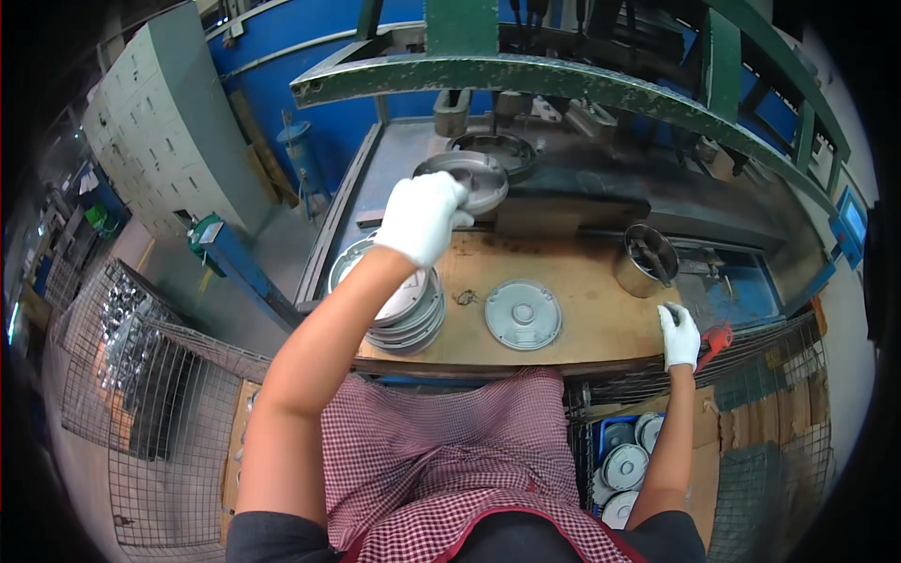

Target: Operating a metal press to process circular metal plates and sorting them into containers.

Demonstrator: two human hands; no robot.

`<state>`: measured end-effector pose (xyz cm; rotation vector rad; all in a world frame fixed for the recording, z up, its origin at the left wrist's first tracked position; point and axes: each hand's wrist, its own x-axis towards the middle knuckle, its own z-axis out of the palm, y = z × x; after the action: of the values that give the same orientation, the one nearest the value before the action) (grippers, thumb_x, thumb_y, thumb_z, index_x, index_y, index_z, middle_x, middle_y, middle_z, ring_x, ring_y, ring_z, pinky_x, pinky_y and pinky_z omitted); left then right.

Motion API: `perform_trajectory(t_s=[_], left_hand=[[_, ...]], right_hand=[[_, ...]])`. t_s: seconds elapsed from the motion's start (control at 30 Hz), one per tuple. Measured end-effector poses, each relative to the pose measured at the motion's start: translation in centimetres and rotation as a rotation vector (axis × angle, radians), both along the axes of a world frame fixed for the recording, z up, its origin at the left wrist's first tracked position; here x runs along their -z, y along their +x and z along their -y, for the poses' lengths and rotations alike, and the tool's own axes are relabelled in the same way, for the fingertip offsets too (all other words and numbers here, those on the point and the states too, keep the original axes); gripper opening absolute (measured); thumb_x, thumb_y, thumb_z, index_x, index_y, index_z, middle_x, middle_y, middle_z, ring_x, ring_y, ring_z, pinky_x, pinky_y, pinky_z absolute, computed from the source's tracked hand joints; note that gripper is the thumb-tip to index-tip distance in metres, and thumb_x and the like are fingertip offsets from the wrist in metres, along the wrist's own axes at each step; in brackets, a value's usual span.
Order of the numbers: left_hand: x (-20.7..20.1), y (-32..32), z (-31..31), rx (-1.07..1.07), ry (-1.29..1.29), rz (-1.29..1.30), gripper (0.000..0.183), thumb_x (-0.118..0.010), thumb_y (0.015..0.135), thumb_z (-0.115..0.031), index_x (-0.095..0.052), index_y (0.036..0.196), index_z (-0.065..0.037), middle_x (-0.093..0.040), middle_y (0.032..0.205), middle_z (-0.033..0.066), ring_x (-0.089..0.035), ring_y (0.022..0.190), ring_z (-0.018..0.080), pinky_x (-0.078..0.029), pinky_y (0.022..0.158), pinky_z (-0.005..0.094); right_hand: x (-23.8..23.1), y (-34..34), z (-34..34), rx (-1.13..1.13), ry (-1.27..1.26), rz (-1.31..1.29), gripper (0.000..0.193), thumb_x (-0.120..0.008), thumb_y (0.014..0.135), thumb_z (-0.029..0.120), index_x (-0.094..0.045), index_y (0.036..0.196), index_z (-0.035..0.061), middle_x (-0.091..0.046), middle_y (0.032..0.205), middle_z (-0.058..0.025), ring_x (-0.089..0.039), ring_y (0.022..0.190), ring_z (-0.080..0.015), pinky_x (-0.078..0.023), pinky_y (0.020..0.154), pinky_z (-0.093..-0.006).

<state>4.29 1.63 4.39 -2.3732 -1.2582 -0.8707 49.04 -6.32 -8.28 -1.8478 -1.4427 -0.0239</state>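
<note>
My left hand (424,214), in a white glove, is closed on the rim of a round grey metal cover (485,184). The cover is held tilted, in front of a dark round fixture (514,150) on the machine bed. Below my left forearm a stack of similar round covers (413,319) stands on the tabletop. One more round metal cover (523,314) lies flat at the middle of the table. My gloved right hand (679,336) hovers by the table's right edge, fingers apart, with nothing seen in it. Beside it is a red handle-like thing (717,342).
A metal pot (646,260) with a tool inside stands at the table's right. Overhead runs a green machine frame (526,77). Below the right arm, a blue crate (617,433) holds several covers. Wire cages (169,394) stand at both sides.
</note>
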Motion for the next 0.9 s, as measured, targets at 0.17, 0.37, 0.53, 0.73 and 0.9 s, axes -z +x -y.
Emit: perform_trajectory(t_s=[0.17, 0.37, 0.53, 0.73, 0.9], left_hand=[[0.6, 3.2, -8.6, -0.025, -0.183, 0.073, 0.025, -0.070, 0.078, -0.025, -0.068, 0.089, -0.003, -0.065, 0.094, 0.0183, -0.060, 0.091, 0.0376, -0.048, 0.080, 0.0432], [1.8, 4.2, -13.5, -0.063, -0.136, 0.091, 0.022, -0.067, 0.080, -0.028, -0.069, 0.088, -0.007, -0.065, 0.090, 0.0166, -0.061, 0.090, 0.0359, -0.048, 0.079, 0.0429], [2.5, 2.2, -14.7, 0.059, -0.089, 0.045, 0.016, -0.070, 0.078, -0.020, -0.068, 0.086, -0.006, -0.063, 0.085, 0.0160, -0.059, 0.087, 0.0354, -0.047, 0.079, 0.0422], [2.8, 2.6, -13.7, 0.060, -0.176, 0.175, 0.020, -0.067, 0.083, -0.025, -0.066, 0.090, -0.007, -0.063, 0.092, 0.0156, -0.059, 0.090, 0.0367, -0.047, 0.079, 0.0425], [2.4, 5.5, -13.4, -0.234, -0.304, 0.103, 0.028, -0.060, 0.088, -0.034, -0.066, 0.100, -0.009, -0.063, 0.103, 0.0164, -0.060, 0.096, 0.0381, -0.048, 0.081, 0.0439]], right_hand=[[2.0, 2.1, -1.2, 0.256, -0.194, 0.002, 0.048, -0.058, 0.088, 0.050, -0.070, 0.099, 0.0049, -0.069, 0.098, -0.0175, -0.066, 0.093, -0.0330, -0.050, 0.083, -0.0394], [2.6, 2.0, -1.3, 0.272, -0.099, 0.089, 0.044, -0.059, 0.088, 0.047, -0.071, 0.093, 0.0049, -0.070, 0.089, -0.0161, -0.066, 0.085, -0.0333, -0.050, 0.078, -0.0411], [2.7, 1.8, -1.1, 0.261, -0.022, 0.151, 0.037, -0.062, 0.087, 0.042, -0.072, 0.087, 0.0060, -0.070, 0.083, -0.0146, -0.066, 0.078, -0.0318, -0.050, 0.074, -0.0408], [2.4, 1.1, -1.2, 0.289, 0.009, 0.163, 0.034, -0.063, 0.087, 0.039, -0.072, 0.084, 0.0064, -0.070, 0.081, -0.0138, -0.066, 0.075, -0.0309, -0.050, 0.072, -0.0402], [2.0, 0.7, -1.3, 0.326, -0.006, 0.210, 0.034, -0.063, 0.087, 0.039, -0.072, 0.083, 0.0069, -0.070, 0.080, -0.0124, -0.066, 0.074, -0.0305, -0.049, 0.071, -0.0398]])
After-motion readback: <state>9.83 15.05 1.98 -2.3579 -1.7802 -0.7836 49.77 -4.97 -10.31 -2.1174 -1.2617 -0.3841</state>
